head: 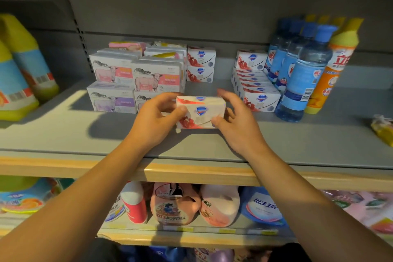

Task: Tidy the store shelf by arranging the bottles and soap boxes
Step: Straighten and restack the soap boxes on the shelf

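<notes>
A white soap box (204,112) with a blue shield logo and red fruit print is held just above the grey shelf (74,134). My left hand (157,119) grips its left end and my right hand (236,121) grips its right end, thumb on the front face. Behind it stand two stacked matching soap boxes (201,64). To the right lies a row of the same boxes (255,87). Sheep-print soap boxes (136,78) are stacked at the left. Blue bottles (297,70) and yellow-capped orange bottles (338,66) stand at the right.
Large yellow-green jugs (19,70) stand at the shelf's far left. A yellow packet (382,130) lies at the right edge. A wooden strip (191,172) fronts the shelf. Below it, the lower shelf holds detergent bottles and pouches (180,204).
</notes>
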`<state>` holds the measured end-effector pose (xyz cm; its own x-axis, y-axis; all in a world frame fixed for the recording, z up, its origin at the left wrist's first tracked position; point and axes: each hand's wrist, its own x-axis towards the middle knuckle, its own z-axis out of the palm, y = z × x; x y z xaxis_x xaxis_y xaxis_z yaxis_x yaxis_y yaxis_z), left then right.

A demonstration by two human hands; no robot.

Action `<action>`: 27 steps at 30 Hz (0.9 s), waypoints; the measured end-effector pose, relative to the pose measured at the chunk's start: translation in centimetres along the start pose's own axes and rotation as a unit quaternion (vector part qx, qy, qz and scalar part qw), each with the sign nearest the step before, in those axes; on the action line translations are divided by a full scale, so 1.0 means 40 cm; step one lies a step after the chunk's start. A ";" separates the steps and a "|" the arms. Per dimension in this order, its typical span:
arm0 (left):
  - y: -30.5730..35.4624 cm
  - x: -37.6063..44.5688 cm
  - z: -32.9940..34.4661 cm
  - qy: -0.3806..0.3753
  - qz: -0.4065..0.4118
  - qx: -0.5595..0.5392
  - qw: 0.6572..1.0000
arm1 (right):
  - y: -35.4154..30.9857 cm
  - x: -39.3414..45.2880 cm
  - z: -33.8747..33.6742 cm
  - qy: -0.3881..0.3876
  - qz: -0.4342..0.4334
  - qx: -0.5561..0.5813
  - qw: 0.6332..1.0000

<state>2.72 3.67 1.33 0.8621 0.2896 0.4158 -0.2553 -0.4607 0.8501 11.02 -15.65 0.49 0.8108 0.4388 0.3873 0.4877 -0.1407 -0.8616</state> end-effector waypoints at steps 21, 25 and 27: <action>0.044 -0.006 0.056 -0.031 0.107 0.117 0.987 | -0.008 -0.045 -0.106 0.012 -0.060 -0.161 0.985; 0.063 0.020 0.117 -0.023 0.092 0.121 0.988 | 0.024 -0.057 -0.200 0.029 -0.031 -0.274 0.961; 0.065 0.046 0.142 0.007 0.073 0.128 0.989 | 0.047 -0.065 -0.258 0.014 0.014 -0.360 0.933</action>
<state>6.11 -1.75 2.46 0.8173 0.2146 0.5347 -0.2563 -0.6957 0.6710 13.17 -26.21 1.26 0.8293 0.4049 0.3852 0.5496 -0.7154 -0.4314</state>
